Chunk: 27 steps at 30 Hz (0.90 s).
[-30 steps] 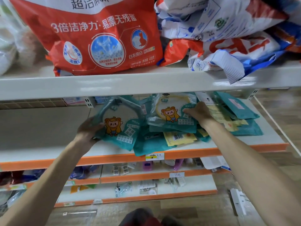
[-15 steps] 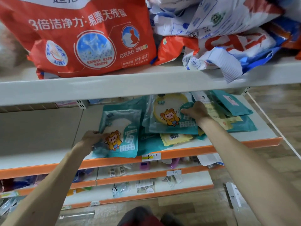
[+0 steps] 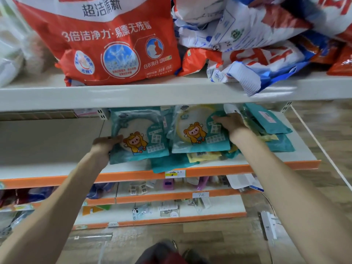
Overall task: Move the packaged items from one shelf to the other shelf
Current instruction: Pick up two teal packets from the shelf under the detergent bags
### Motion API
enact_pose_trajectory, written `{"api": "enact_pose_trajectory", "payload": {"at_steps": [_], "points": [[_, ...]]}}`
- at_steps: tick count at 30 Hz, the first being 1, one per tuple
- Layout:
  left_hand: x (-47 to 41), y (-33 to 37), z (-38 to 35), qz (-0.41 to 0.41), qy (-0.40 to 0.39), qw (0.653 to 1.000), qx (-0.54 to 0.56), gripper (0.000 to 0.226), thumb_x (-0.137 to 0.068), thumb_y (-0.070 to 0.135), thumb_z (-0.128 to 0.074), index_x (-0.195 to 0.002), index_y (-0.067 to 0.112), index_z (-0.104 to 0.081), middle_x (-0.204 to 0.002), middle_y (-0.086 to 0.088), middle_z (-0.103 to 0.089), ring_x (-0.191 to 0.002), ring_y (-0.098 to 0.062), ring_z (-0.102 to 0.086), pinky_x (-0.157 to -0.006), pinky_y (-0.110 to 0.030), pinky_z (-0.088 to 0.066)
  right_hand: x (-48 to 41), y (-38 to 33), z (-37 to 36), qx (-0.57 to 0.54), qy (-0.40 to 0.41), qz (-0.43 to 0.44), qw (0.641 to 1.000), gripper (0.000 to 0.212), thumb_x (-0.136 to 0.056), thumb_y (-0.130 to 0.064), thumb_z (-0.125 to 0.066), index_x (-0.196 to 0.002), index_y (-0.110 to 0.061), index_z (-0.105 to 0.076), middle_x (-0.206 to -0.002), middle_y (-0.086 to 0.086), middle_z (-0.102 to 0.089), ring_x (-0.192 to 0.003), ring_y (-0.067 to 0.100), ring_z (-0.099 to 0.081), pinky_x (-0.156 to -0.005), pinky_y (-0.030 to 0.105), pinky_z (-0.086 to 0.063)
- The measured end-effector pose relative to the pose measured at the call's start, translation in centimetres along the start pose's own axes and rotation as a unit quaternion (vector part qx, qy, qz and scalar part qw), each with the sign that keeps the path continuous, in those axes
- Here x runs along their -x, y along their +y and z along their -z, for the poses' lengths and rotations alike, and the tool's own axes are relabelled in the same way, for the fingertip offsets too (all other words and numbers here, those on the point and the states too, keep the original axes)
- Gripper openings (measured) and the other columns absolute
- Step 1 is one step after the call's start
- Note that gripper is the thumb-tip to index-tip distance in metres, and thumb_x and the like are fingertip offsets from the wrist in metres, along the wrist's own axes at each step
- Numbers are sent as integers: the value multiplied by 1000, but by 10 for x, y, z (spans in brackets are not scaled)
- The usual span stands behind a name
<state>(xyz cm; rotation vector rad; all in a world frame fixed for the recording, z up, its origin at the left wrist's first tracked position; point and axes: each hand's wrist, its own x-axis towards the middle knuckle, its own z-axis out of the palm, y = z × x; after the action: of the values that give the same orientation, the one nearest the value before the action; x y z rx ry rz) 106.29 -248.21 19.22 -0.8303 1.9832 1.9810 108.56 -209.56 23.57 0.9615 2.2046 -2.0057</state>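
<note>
The packaged items (image 3: 203, 156) lie in a loose heap of teal and yellow packets on the middle shelf (image 3: 247, 167). In the head view, two of them are in hand. The left hand (image 3: 103, 147) grips the left packet (image 3: 139, 138) at its left edge, with the fingers (image 3: 114, 139) closed on the film. The right hand (image 3: 231, 123) lies across the upper right corner of the right packet (image 3: 198, 130). I cannot tell whether those fingers (image 3: 219, 119) are clamped round it or only pressing. The rest of the heap sits beneath and to the right of them.

The packets look light, flat and floppy, and the glossy film is likely slick. I would take each by an edge seam, thumb on top, and slide it free. Each one shows a pale ring-shaped thing through its clear front.

Above the fingers, the upper shelf (image 3: 133, 96) carries a big red bag (image 3: 114, 44) and crumpled white-and-blue bags (image 3: 247, 35). Below the fingers, the lower shelves (image 3: 171, 195) hold small carded goods, too small to name.
</note>
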Motion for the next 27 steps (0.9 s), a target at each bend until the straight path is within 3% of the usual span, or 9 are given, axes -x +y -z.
{"api": "enact_pose_trajectory", "payload": {"at_steps": [5,10,13,16,21,24,27], "points": [[36,-1,14,-17,33,999,-29,29,-79,12,-79,-100,-1,-64,-93,-16,-69,-80,-31,-67,-81,-42,-57,25,0,1,-1,9,-3,1000,14,-85,-17,-75,-85,-13,-61,-94,11,-71,-83,28,-69,-78,45,-59],[62,-18,50,-7,70,995,-66,33,-76,26,-83,-86,0,-67,-89,-21,-67,-68,-29,-61,-83,-49,-55,51,11,-11,-17,-53,13,998,11,-85,-11,-73,-94,-13,-68,-95,10,-73,-92,30,-71,-85,47,-58],[82,-27,82,15,78,995,-66,34,-79,33,-79,-91,2,-69,-96,-21,-68,-80,-40,-68,-78,-50,-58,70,14,-31,6,-80,18,997,18,-84,-11,-74,-100,-13,-69,-101,8,-73,-96,28,-70,-89,48,-56],[98,-33,120,0,118,992,-41,29,-83,31,-76,-84,4,-66,-98,-18,-66,-85,-35,-62,-76,-42,-53,95,14,-65,48,-105,22,993,13,-86,-11,-72,-89,-20,-64,-101,8,-71,-98,29,-69,-91,50,-55],[132,-52,221,-18,181,983,-23,23,-83,26,-76,-79,4,-70,-93,-16,-70,-93,-38,-64,-93,-49,-51,147,18,-150,91,-153,39,983,19,-88,-14,-72,-103,-6,-64,-102,15,-71,-96,32,-69,-91,51,-55],[152,-74,303,-15,213,977,4,19,-84,25,-75,-76,9,-68,-94,-13,-71,-96,-37,-65,-96,-52,-50,190,29,-214,118,-190,55,973,6,-89,-12,-68,-90,-6,-69,-99,19,-72,-99,38,-68,-92,53,-54],[175,-97,386,-1,240,970,35,19,-83,24,-77,-81,7,-69,-92,-14,-73,-94,-38,-68,-92,-54,-53,237,39,-280,125,-226,65,964,9,-89,-11,-67,-82,-6,-70,-101,23,-71,-98,39,-68,-92,56,-52]]}}
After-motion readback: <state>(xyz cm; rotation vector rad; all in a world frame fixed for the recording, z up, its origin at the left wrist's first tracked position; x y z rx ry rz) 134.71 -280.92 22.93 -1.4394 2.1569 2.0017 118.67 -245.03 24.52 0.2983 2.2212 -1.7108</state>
